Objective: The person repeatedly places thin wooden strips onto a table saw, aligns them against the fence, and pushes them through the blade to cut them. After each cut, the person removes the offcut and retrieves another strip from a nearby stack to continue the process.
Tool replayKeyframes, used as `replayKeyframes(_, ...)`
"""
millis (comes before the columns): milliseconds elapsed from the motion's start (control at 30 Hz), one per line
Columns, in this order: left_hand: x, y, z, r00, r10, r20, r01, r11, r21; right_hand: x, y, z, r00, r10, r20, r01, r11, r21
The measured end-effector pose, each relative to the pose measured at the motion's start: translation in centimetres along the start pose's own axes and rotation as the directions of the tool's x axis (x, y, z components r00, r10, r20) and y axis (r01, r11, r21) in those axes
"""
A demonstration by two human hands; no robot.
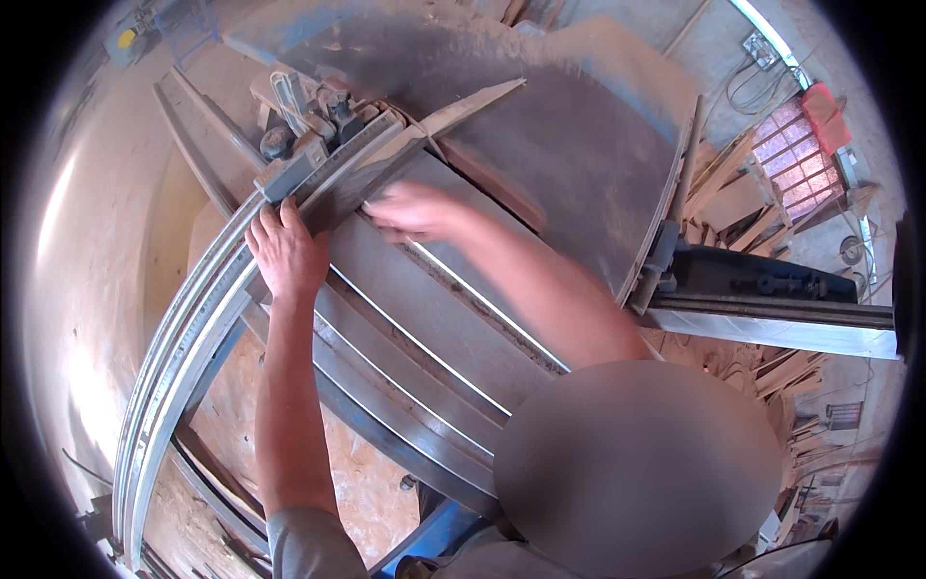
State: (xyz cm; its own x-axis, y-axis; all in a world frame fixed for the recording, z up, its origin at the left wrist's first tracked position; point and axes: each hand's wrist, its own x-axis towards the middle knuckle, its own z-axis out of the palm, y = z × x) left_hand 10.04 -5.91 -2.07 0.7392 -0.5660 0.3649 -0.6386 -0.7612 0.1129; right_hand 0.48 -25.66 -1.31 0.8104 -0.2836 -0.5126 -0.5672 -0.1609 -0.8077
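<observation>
My left hand [287, 253] lies with its fingers stretched out over the long metal rail [214, 253], at the near end of the clamp-like metal fittings [307, 166]. Close beside it is the end of a wooden board [367, 181], which runs off toward the far right across the machine table. My right hand [417, 212] hovers over or touches the grey metal table [463, 253], just right of that board. Its fingers look curled in but are smeared by motion, and whatever may be in them is hidden.
Light slots and strips [482, 314] cross the table top. A dark metal beam [762, 280] stands out at the right, with wood offcuts [723, 198] heaped behind it. Two long bars [198, 145] slant at the far left. A blurred oval [637, 468] covers the lower right.
</observation>
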Motion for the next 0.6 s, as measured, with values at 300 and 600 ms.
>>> replayKeyframes(300,-0.5,-0.2,0.4,0.995,0.096,-0.028,-0.096,0.995,0.018,-2.2,5.7,-22.3,0.82,-0.3,-0.486,-0.342,0.424,-0.839)
replayKeyframes(600,-0.7,-1.1,0.7,0.981,0.168,-0.096,-0.171,0.985,-0.028,4.8,2.8,-19.3,0.904,-0.341,-0.259,-0.154,0.305,-0.94)
